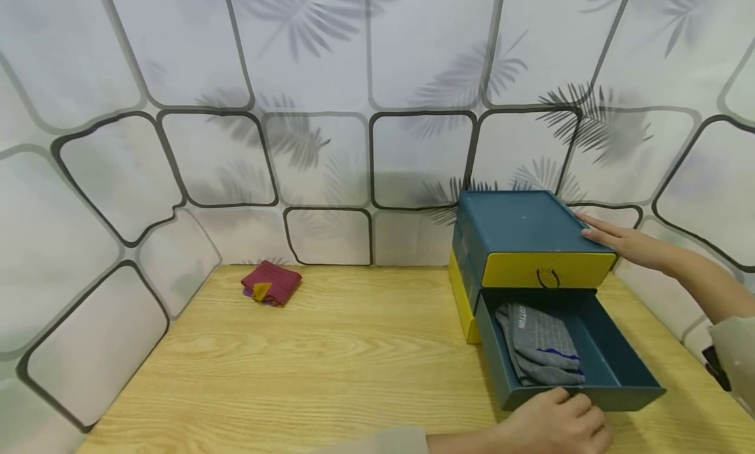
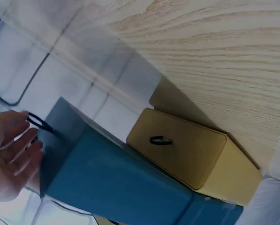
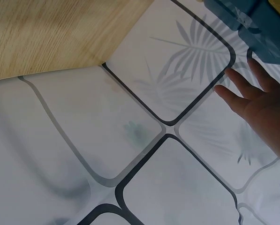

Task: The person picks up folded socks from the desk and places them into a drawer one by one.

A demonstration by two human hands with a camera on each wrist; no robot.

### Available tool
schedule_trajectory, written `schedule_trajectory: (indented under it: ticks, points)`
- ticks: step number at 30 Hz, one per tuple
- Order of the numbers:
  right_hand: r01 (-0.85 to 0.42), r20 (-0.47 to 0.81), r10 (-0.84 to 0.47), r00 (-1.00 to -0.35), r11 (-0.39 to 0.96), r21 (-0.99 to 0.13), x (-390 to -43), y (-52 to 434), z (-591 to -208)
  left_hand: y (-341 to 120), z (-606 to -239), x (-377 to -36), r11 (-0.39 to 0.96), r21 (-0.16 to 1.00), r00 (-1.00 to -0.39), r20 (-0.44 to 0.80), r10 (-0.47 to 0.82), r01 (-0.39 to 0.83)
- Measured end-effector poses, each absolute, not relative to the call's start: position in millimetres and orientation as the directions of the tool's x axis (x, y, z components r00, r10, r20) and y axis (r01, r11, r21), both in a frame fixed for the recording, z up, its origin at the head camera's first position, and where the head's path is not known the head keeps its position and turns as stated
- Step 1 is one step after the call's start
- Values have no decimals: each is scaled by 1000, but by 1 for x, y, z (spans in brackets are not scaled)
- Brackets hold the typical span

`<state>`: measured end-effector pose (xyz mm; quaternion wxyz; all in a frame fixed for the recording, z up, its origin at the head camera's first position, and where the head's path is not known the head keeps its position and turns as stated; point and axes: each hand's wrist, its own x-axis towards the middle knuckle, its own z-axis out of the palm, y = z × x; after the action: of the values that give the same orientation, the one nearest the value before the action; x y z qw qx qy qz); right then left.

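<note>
We note left hand (image 1: 554,424) pinching black loop (image 2: 46,126) on blue drawer (image 1: 625,397), grey socks (image 1: 545,346) inside; right hand (image 1: 639,246), fingers spread, touches cabinet (image 1: 519,218).

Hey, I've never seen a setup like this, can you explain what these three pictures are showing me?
There's no machine: each grip is a person's bare hand. The widest picture comes from a camera on the head, looking forward and down; the others come from one on each wrist. On the wood-grained table stands a blue-and-yellow drawer unit, with a folded dark-red cloth toward the far left. One blue drawer is open, holding grey folded fabric, probably socks. The left grip holds that drawer's black loop handle; the right grip touches the unit's top edge.
</note>
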<state>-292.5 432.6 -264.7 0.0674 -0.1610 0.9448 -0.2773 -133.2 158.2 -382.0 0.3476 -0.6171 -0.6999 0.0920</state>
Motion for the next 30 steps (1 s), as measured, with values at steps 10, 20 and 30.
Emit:
schedule_trajectory:
  ticks: [10,20,30]
  points:
    - [-258,-48,-336,-941,802,-539,-292,433,-264,170,-393,-129,318,-595,-41,430,902,738]
    - [-259,-42,-330,-943,808,-529,-294,434,-265,168,-399,-125,397,-663,21,529,848,635]
    - [-267,-40,-341,-939,799,-538,-295,435,-267,164,-398,-117,358,-659,-135,366,921,661]
